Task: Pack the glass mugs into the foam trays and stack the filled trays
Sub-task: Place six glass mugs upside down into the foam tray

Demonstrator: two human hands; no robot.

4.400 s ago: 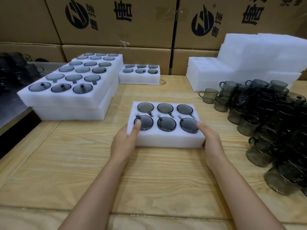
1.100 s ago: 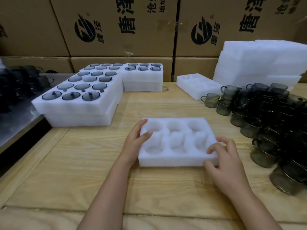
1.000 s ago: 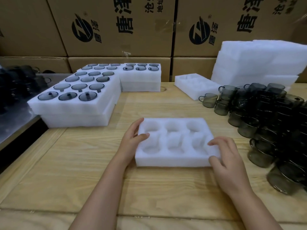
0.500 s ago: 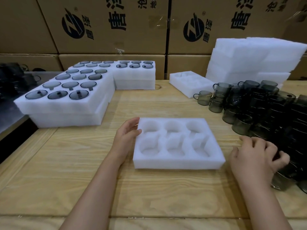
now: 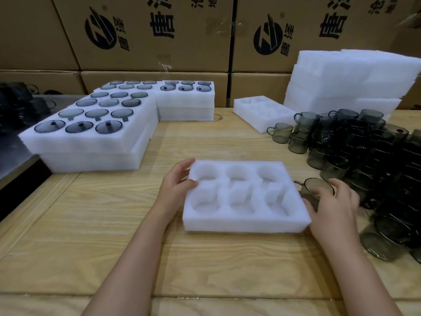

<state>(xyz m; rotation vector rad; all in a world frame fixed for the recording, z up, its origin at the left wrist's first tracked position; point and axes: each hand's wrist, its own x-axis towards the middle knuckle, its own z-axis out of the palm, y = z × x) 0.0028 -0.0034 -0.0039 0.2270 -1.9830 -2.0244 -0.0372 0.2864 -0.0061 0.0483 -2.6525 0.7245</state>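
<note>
six pockets lay empty in the foam tray (image 5: 246, 197) that sat flat on the worktop (image 5: 114, 236) in front of you. your left hand (image 5: 176, 187) was spread loose against the tray's left edge, fingers fairly straight along the side and thumb laid on the top face, bracing it rather than gripping. your right hand (image 5: 333, 207) was curled round one glass mug (image 5: 315, 187), fingers draped over the rim and thumb low on the wall. the mug stood upright just beside the tray's right edge, and its handle appeared turned toward the foam. the mug looked thin-walled, smooth and smoky, so it was probably light but brittle and slick. a hold round the body, as you had, seemed safer than pinching the small handle. the pockets seemed to carry a side notch, likely for the handle, so the mug probably needed turning before it would seat. the foam looked soft, very light and easily shifted, which made your bracing hand useful. the loose mug pile (image 5: 376, 156) crowded just to your right, mugs resting on one another, and a knock there could have chipped glass. filled trays (image 5: 91, 135) stood stacked at the far left, well apart from your hands.
</note>
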